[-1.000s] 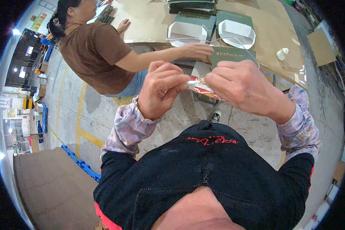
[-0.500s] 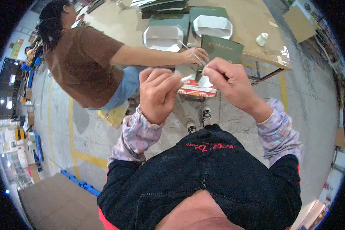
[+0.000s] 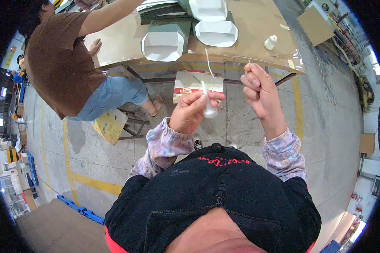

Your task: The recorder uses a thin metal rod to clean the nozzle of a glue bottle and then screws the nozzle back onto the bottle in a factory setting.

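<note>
In front of my chest, the fingers of my left hand are closed round a white rounded piece with a thin stem. Its exact kind does not show. To the right, my right hand is raised, thumb and forefinger pinching the end of a thin thread. That thread sags in the gap between the two hands. Above my left hand a white strand shows against the table's front edge; where its lower end goes is unclear. Beyond my fingertips sits a red and white carton, lower than the tabletop.
White trays on green boards lie on the table, beside a stack of dark boards. A small white bottle stands at the right. At left a co-worker in brown sits on a yellow-topped stool.
My hands have moved apart, with thread now showing between them. The co-worker's hand has left the space by mine and that arm reaches across the table. A green board has left the front edge.
</note>
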The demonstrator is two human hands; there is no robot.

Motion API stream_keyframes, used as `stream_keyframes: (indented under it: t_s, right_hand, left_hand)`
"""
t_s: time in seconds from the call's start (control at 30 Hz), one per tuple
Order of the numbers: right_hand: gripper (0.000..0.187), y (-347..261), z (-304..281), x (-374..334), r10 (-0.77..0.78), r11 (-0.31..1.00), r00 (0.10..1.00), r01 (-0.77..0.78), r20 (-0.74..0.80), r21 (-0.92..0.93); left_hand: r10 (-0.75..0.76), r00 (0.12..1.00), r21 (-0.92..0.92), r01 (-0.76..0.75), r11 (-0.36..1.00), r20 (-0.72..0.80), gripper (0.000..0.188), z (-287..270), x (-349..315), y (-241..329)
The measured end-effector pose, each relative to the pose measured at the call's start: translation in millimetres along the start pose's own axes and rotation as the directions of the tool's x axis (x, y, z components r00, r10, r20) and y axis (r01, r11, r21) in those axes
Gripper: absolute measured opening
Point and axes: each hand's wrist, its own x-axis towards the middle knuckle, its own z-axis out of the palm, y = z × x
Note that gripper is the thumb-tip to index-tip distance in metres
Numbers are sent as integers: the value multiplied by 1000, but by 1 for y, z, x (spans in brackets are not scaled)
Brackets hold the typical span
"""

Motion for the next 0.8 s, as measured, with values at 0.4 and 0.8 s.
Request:
stream_keyframes:
  t_s: [0.4,0.8]
  right_hand:
    - [7,-95,-135,8,-405,656,867,497,-291,568]
    - [24,-134,-208,-118,-595,100,778,322,203,-941]
  left_hand:
    - [210,977,122,-213,969,37,19,109,54,-97]
    - [-14,975,243,-42,969,223,21,170,91,-165]
